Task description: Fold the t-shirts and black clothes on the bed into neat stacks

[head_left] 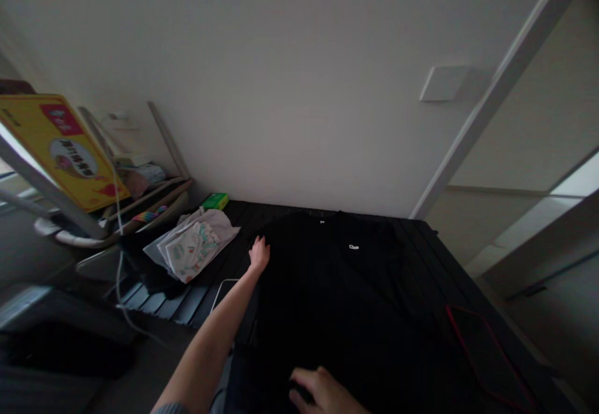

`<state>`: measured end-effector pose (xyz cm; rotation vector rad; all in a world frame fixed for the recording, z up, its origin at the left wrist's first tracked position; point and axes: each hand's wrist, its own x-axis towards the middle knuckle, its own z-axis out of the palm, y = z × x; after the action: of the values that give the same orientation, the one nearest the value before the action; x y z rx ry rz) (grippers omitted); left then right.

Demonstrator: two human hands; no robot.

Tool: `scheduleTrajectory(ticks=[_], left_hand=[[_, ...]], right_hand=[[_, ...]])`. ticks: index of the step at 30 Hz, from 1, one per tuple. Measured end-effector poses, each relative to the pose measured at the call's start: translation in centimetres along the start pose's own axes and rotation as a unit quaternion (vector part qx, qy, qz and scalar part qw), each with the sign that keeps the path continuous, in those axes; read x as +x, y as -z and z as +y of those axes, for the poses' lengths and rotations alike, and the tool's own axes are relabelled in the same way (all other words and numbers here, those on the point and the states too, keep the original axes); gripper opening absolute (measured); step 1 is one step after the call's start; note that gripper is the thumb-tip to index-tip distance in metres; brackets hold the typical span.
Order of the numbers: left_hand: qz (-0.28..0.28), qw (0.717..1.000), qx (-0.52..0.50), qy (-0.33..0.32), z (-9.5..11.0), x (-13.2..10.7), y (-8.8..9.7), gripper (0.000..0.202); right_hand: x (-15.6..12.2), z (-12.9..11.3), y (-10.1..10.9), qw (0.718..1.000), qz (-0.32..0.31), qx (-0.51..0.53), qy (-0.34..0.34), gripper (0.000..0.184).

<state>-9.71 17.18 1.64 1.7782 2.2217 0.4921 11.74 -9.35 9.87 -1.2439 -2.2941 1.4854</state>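
Note:
A black T-shirt (346,277) lies spread flat on a dark slatted table (435,245), its collar toward the wall. My left hand (259,254) reaches out to the shirt's far left edge and rests on it, fingers together and laid flat. My right hand (321,392) is at the bottom of the view on the shirt's near part, fingers curled down onto the fabric; whether it grips the cloth is unclear.
A folded pale printed garment (194,245) lies left of the shirt, with a small green box (215,201) behind it. A yellow box (60,152) and a rack stand at far left. A white cable (222,286) runs near my forearm. White wall behind.

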Motion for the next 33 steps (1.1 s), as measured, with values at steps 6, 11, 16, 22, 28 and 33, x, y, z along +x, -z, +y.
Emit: scheduleTrajectory(ticks=[6, 11, 16, 22, 28, 33], left_hand=[[0.045, 0.995, -0.050, -0.077, 5.1, 2.0, 1.0, 0.067], [0.014, 0.962, -0.122, -0.244, 14.1, 1.8, -0.1, 0.074], [-0.177, 0.903, -0.100, -0.379, 19.9, -1.8, -3.1, 0.049], [-0.133, 0.932, -0.042, -0.333, 16.1, -7.5, -7.0, 0.062], [-0.105, 0.945, -0.024, -0.308, 11.3, -12.7, -7.0, 0.061], [-0.149, 0.947, -0.027, -0.283, 9.3, -18.0, -6.4, 0.063]], right_hand=[[-0.7, -0.4, 0.8, 0.998, -0.020, 0.035, -0.054, 0.036], [-1.5, 0.3, 1.3, 0.994, -0.027, 0.022, -0.100, 0.052], [-2.7, 1.8, 2.3, 0.980, -0.017, -0.070, -0.188, 0.050], [-2.4, 7.4, 4.5, 0.953, 0.213, -0.138, -0.166, 0.034], [1.9, 15.2, 5.1, 0.897, 0.316, -0.277, -0.135, 0.059], [4.6, 17.1, 7.0, 0.891, 0.319, -0.287, -0.149, 0.047]])
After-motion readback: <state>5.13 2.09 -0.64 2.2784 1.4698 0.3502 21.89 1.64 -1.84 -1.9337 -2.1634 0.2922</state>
